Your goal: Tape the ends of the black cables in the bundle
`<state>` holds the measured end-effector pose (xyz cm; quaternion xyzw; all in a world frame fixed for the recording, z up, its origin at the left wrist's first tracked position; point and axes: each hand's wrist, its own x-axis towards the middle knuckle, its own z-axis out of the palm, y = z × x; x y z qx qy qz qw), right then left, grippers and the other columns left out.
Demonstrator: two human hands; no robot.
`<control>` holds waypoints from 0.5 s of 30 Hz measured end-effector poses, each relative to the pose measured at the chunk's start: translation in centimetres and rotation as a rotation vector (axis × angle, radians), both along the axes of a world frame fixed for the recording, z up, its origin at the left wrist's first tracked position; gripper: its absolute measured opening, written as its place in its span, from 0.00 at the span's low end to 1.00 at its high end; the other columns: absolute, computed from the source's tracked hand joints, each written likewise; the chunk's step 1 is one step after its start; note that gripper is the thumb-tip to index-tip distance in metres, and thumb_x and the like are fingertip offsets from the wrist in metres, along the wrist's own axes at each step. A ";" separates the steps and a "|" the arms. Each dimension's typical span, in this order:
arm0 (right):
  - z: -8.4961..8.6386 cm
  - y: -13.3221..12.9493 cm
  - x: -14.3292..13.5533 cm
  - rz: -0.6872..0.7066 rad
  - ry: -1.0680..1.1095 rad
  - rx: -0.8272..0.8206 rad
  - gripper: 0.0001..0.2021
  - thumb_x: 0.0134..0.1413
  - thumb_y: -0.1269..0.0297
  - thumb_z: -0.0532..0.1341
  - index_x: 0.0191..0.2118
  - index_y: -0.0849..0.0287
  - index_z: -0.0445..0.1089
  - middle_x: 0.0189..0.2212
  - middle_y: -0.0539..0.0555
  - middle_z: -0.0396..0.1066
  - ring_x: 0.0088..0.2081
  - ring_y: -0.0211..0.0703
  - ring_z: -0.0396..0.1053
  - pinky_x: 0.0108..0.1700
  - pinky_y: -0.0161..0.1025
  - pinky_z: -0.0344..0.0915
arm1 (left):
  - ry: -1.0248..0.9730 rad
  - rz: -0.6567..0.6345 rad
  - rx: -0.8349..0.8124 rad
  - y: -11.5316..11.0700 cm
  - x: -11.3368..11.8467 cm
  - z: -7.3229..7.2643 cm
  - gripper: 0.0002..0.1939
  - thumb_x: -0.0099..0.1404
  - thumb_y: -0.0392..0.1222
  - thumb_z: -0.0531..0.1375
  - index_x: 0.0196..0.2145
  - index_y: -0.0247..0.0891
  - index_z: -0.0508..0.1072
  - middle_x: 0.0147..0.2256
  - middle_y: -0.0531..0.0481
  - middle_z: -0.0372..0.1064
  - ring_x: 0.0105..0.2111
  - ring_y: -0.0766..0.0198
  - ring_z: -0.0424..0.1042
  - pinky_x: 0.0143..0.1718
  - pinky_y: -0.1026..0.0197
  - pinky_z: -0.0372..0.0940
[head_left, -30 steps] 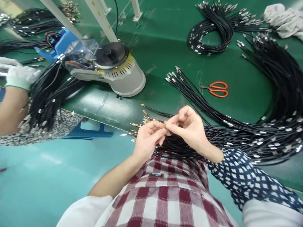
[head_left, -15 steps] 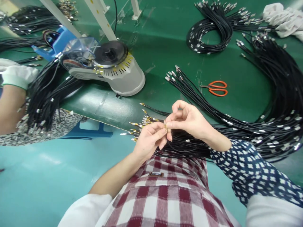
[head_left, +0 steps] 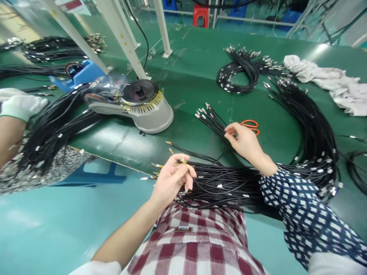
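Observation:
My left hand (head_left: 172,178) is closed in a pinch on the end of a black cable, where a small yellowish-and-clear tag (head_left: 184,161) sticks up between thumb and forefinger. Beneath and beside it lies a thick bundle of black cables (head_left: 229,184) with yellow- and silver-tagged ends along the table's front edge. My right hand (head_left: 243,142) is over a smaller group of black cables (head_left: 212,121) with silver ends, its fingers curved and slightly apart; nothing shows between them. Orange-handled scissors (head_left: 252,123) lie just behind that hand, partly covered by it.
A grey dispenser-like machine (head_left: 155,116) with a black disc stands left of centre. Coiled black cables (head_left: 237,80), a large curved bundle (head_left: 312,118) and a white cloth (head_left: 323,78) lie right. At far left, a co-worker's gloved hand (head_left: 21,105) is beside more cables (head_left: 54,130).
My right hand has left the cable tag by my left hand and moved right and away over the smaller cable group. The left hand keeps its pinch. The camera view has tilted up.

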<state>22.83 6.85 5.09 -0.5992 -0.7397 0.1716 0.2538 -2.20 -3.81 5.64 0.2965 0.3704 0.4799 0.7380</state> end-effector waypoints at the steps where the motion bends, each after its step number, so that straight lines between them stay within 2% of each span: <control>1: 0.0 0.3 0.3 0.005 -0.151 0.002 0.04 0.58 0.65 0.61 0.39 0.58 0.70 0.34 0.56 0.75 0.39 0.48 0.71 0.38 0.42 0.64 | 0.057 0.044 0.006 -0.1 -0.1 0.0 0.12 0.65 0.46 0.63 0.42 0.38 0.68 0.28 0.49 0.75 0.18 0.67 0.71 0.18 0.68 0.62; 4: -0.2 0.5 -0.1 0.028 -0.494 0.014 0.11 0.59 0.57 0.62 0.38 0.60 0.74 0.39 0.62 0.74 0.45 0.55 0.69 0.37 0.43 0.61 | 0.308 0.151 0.048 -0.3 -0.8 -0.4 0.13 0.67 0.50 0.60 0.37 0.35 0.73 0.31 0.44 0.76 0.21 0.64 0.73 0.19 0.65 0.63; 6: -0.4 0.3 -1.0 0.023 -0.593 0.003 0.13 0.60 0.56 0.60 0.38 0.62 0.75 0.41 0.65 0.73 0.45 0.56 0.69 0.35 0.43 0.59 | 0.561 0.218 0.138 -0.4 -1.5 -0.8 0.13 0.65 0.48 0.61 0.31 0.35 0.75 0.28 0.46 0.75 0.21 0.66 0.70 0.21 0.65 0.61; 7: -0.5 0.3 -1.5 0.014 -0.608 -0.009 0.13 0.61 0.58 0.60 0.38 0.63 0.75 0.41 0.66 0.73 0.44 0.55 0.70 0.34 0.42 0.58 | 0.702 0.259 0.202 -0.5 -1.9 -1.0 0.13 0.64 0.46 0.63 0.27 0.35 0.74 0.25 0.50 0.72 0.21 0.68 0.66 0.22 0.66 0.59; 10: -0.6 0.5 -2.1 -0.002 -0.587 -0.026 0.11 0.61 0.64 0.57 0.38 0.66 0.75 0.38 0.67 0.74 0.37 0.52 0.72 0.32 0.42 0.56 | 1.041 0.385 0.382 -0.7 -2.9 -1.2 0.20 0.59 0.42 0.66 0.15 0.37 0.65 0.16 0.57 0.54 0.19 0.70 0.53 0.22 0.66 0.52; 12: -0.3 0.7 -2.0 -0.003 -0.553 -0.028 0.11 0.61 0.66 0.56 0.36 0.66 0.74 0.37 0.66 0.75 0.35 0.51 0.72 0.32 0.41 0.55 | 1.093 0.442 0.451 -0.7 -3.1 -0.9 0.21 0.58 0.40 0.67 0.14 0.37 0.62 0.16 0.58 0.50 0.19 0.70 0.49 0.22 0.65 0.50; 15: 0.6 0.4 -1.3 0.007 -0.481 -0.026 0.11 0.62 0.64 0.55 0.35 0.61 0.73 0.35 0.59 0.76 0.33 0.46 0.72 0.31 0.39 0.57 | 0.967 0.418 0.456 -0.3 -2.6 0.1 0.17 0.59 0.40 0.66 0.17 0.38 0.67 0.17 0.56 0.57 0.20 0.69 0.54 0.24 0.65 0.54</control>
